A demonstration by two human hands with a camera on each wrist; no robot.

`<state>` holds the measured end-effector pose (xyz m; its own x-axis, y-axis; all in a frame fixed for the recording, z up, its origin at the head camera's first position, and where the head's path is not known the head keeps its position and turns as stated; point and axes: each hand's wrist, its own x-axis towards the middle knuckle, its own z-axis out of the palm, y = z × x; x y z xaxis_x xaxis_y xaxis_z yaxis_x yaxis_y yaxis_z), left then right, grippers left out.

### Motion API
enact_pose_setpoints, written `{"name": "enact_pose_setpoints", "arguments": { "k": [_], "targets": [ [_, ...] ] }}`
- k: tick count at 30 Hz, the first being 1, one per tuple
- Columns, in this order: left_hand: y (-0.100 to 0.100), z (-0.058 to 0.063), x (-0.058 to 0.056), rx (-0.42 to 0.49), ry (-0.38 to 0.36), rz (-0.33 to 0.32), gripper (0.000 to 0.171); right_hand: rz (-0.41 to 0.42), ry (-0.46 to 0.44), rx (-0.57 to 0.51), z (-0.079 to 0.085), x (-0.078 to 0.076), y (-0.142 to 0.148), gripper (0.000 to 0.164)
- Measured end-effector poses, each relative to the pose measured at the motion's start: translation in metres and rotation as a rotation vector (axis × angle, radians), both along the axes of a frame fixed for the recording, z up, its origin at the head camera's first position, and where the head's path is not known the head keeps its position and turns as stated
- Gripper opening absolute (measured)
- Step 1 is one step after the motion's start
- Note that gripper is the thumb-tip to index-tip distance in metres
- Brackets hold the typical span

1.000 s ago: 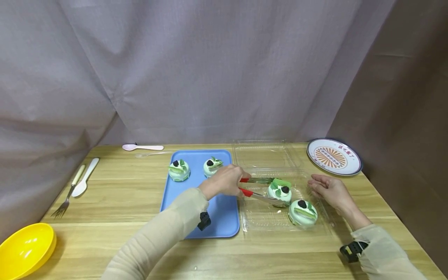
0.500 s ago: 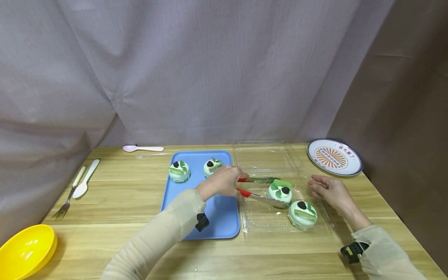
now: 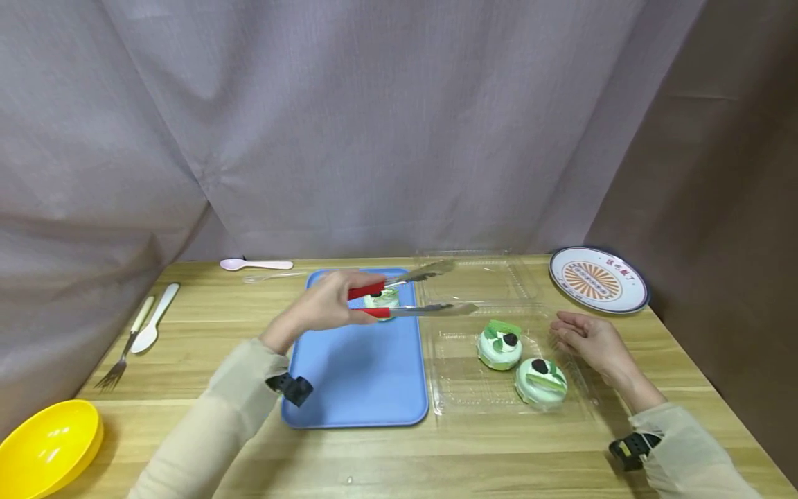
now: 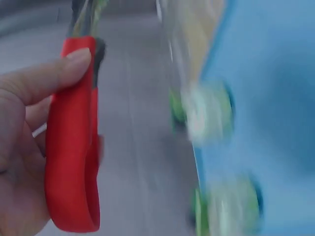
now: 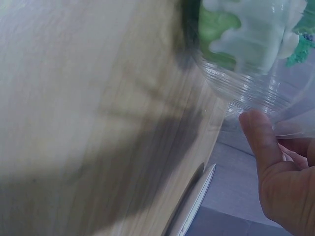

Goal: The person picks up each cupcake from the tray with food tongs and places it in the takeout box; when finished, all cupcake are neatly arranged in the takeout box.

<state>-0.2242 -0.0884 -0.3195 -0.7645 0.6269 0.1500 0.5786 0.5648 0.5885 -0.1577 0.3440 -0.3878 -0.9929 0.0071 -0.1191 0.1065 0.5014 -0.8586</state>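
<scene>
My left hand grips a pair of red-handled metal tongs, held above the blue tray. The tongs' arms are spread, with nothing between them. Behind the tongs a mint-green cake sits on the tray. A second cake on the tray shows blurred in the left wrist view; my hand hides it from the head camera. Two similar cakes, one behind and one in front, stand in a clear plastic box. My right hand holds that box's right rim between thumb and fingers.
The box's clear lid lies folded back behind it. A patterned plate sits at the back right. On the left are a fork, a white spoon, a pink spoon and a yellow bowl.
The tongs have let go of the rear cake in the box. My left hand has lifted them and drawn them left over the tray. My right hand has stayed at the box.
</scene>
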Motion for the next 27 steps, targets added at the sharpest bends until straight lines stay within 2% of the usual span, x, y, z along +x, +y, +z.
{"name": "enact_pose_setpoints", "arguments": {
  "k": [4, 8, 11, 15, 19, 22, 27],
  "targets": [
    [-0.068, -0.007, -0.002, 0.058, -0.042, 0.109, 0.068, 0.003, -0.004, 0.005, 0.000, 0.000, 0.001, 0.050],
    [-0.126, -0.021, 0.000, 0.009, -0.018, 0.217, 0.067, 0.006, -0.005, 0.012, -0.001, 0.000, 0.002, 0.049],
    [-0.153, -0.030, 0.006, -0.046, -0.024, 0.289, 0.068, 0.004, -0.005, 0.015, -0.001, -0.001, 0.002, 0.049],
    [-0.169, -0.039, 0.010, -0.084, -0.061, 0.343, 0.069, 0.001, -0.001, 0.019, -0.002, -0.001, 0.002, 0.049],
    [-0.172, -0.046, 0.009, -0.093, -0.085, 0.359, 0.069, 0.002, 0.004, 0.020, 0.000, -0.001, 0.001, 0.049],
    [-0.171, -0.050, 0.008, -0.099, -0.076, 0.357, 0.069, 0.001, -0.004, 0.023, 0.000, -0.001, 0.000, 0.049],
    [-0.168, -0.053, 0.007, -0.121, -0.018, 0.344, 0.066, -0.006, -0.011, 0.028, 0.001, 0.000, -0.001, 0.049]
  ]
}}
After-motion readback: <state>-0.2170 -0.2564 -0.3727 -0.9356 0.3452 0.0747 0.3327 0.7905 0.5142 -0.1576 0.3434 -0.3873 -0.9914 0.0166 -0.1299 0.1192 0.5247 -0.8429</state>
